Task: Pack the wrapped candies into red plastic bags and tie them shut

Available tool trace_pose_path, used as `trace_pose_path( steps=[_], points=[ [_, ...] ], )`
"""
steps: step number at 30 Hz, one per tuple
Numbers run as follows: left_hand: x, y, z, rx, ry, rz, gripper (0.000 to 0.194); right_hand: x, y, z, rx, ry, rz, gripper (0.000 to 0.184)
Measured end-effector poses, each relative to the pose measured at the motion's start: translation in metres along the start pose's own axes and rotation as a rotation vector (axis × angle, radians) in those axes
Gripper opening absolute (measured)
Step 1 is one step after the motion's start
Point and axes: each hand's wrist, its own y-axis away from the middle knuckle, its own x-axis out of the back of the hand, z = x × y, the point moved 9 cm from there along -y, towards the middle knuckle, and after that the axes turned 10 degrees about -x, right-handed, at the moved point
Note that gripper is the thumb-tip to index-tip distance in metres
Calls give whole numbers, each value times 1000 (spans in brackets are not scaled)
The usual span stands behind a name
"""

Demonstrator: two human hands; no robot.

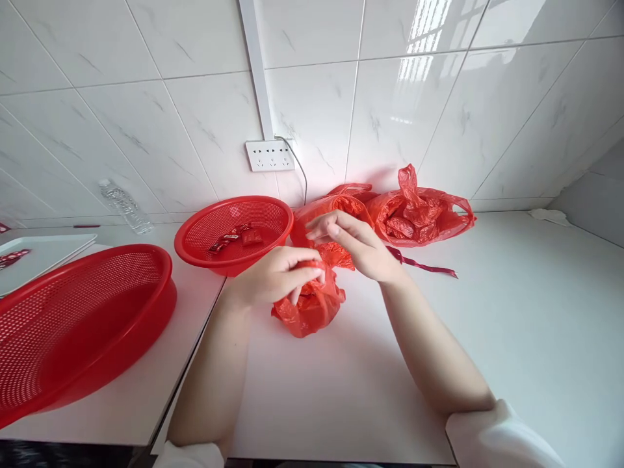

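Observation:
A small crumpled red plastic bag [312, 315] is on the white table, with the fingers of my left hand [275, 276] closed on its top. Above and to the right of it, my right hand [358, 246] hovers with fingers stretched out, nothing visible in it. Behind my hands lie larger red plastic bags; the right one [461, 214] is stuffed with crumpled red plastic. A dark red ribbon [429, 266] trails on the table to the right of my right hand. Just left of the bags stands a round red basket [190, 250] holding several small red packets [251, 236].
A larger red basket [168, 286] fills the left side. Beyond it are a white tray [58, 250] and a clear plastic bottle [127, 207] by the wall. A power socket [270, 156] with a cable is on the tiled wall. A seam [190, 354] divides the tabletops.

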Motion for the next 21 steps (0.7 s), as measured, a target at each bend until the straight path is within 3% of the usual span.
trace_pose_path(
  steps=[3,6,8,12,16,21],
  points=[
    [12,3,26,-171,-375,158,15,-12,-10,23,-78,-190,-66,25],
    [19,2,38,-335,-512,250,11,-21,-11,26,-32,-215,-182,37],
    [21,0,35,-391,-514,260,9,-14,-12,26,-18,-208,-140,35],
    [35,1,28,-432,-530,380,31,13,-11,37,-130,-97,54,26],
    [44,7,16,-298,-584,410,22,24,0,32,-168,101,63,25],
    [69,40,-27,90,-458,407,26,40,22,31,-215,332,-30,19]
  ],
)
